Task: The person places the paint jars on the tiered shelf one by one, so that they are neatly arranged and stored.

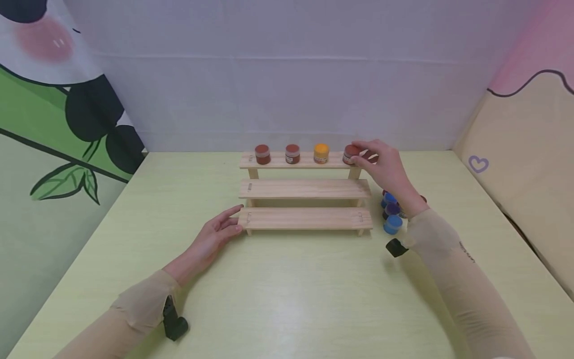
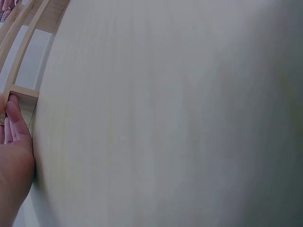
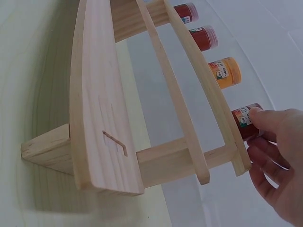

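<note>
Clearly, the counter (image 1: pixel 287 299) spreads in front and to both sides of the three-tier wooden rack (image 1: pixel 305 218), whose top tier sits near the pale backdrop (image 1: pixel 287 94). At that tier's right end, the right hand (image 1: pixel 383 164) pinches the held red jar (image 1: pixel 349 155) between thumb and fingers. The left hand (image 1: pixel 213 243) grips the bottom tier's left end, cut off in its own wrist view. The right wrist partly covers a jar cluster (image 1: pixel 392 210), so its count is uncertain. Three more jars line the top tier: two red jars (image 1: pixel 262 155) and one orange jar (image 1: pixel 321 153).
</note>
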Tool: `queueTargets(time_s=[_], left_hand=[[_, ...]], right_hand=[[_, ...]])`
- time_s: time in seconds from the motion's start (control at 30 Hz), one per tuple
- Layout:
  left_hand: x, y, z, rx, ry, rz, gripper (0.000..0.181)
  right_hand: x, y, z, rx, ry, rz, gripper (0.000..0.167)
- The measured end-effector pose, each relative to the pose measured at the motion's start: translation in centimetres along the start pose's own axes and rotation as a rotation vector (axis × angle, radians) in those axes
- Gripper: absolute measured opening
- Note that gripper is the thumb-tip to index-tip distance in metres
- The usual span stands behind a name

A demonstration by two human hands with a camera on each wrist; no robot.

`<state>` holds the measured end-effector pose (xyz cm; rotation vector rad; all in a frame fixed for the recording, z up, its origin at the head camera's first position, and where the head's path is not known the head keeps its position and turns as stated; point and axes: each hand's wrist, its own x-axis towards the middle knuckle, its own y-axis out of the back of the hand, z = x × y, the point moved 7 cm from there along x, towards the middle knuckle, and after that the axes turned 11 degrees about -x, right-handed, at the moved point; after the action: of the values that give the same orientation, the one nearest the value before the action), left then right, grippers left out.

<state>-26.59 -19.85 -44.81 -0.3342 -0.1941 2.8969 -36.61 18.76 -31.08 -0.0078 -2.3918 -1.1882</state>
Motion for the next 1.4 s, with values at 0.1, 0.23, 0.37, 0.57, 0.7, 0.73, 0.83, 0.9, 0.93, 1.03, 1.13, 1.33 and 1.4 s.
queueTargets(time_s=[0.1, 0.23, 0.37, 0.57, 0.7, 0.73, 0.83, 0.9, 0.93, 1.03, 1.13, 1.33, 1.4], left_hand=[[0.0, 0.0, 0.0, 0.003, -0.002, -0.002, 0.065], [0.1, 0.0, -0.1, 0.005, -0.002, -0.003, 0.065], [0.1, 0.0, -0.1, 0.009, 0.0, 0.0, 0.065], [0.1, 0.1, -0.2, 0.016, 0.0, 0.003, 0.065], [0.2, 0.1, -0.2, 0.013, -0.006, 0.0, 0.065], [0.2, 0.1, -0.1, 0.011, -0.007, -0.001, 0.065], [0.2, 0.1, -0.1, 0.012, -0.01, -0.001, 0.065], [0.2, 0.1, -0.1, 0.012, -0.01, -0.001, 0.065], [0.2, 0.0, 0.0, 0.01, -0.011, -0.001, 0.065], [0.2, 0.0, 0.0, 0.009, -0.012, -0.003, 0.065], [0.2, 0.0, 0.0, 0.011, -0.013, -0.002, 0.065], [0.3, 0.1, -0.2, 0.013, -0.014, -0.001, 0.066], [0.4, 0.1, -0.2, 0.012, -0.015, -0.002, 0.066]], right_hand=[[0.0, 0.0, 0.0, -0.003, 0.0, 0.0, 0.042], [0.0, 0.0, 0.0, -0.006, 0.0, -0.001, 0.042], [0.0, -0.1, 0.1, -0.008, -0.019, -0.018, 0.042], [0.0, -0.3, 0.2, 0.018, -0.025, -0.07, 0.054], [-0.2, -0.3, 0.3, 0.061, -0.008, -0.112, 0.065], [-0.3, -0.3, 0.4, 0.069, -0.004, -0.117, 0.067], [-0.4, -0.2, 0.4, 0.076, 0.008, -0.119, 0.07], [-0.5, 0.0, 0.4, 0.074, 0.017, -0.107, 0.071], [-0.5, 0.1, 0.4, 0.073, 0.022, -0.101, 0.071], [-0.5, 0.3, 0.3, 0.069, 0.033, -0.085, 0.071], [-0.7, 0.6, 0.3, 0.066, 0.042, -0.077, 0.07], [-1.2, 1.0, 0.3, 0.059, 0.043, -0.056, 0.068], [-1.4, 1.1, 0.5, 0.052, 0.035, -0.047, 0.068]])
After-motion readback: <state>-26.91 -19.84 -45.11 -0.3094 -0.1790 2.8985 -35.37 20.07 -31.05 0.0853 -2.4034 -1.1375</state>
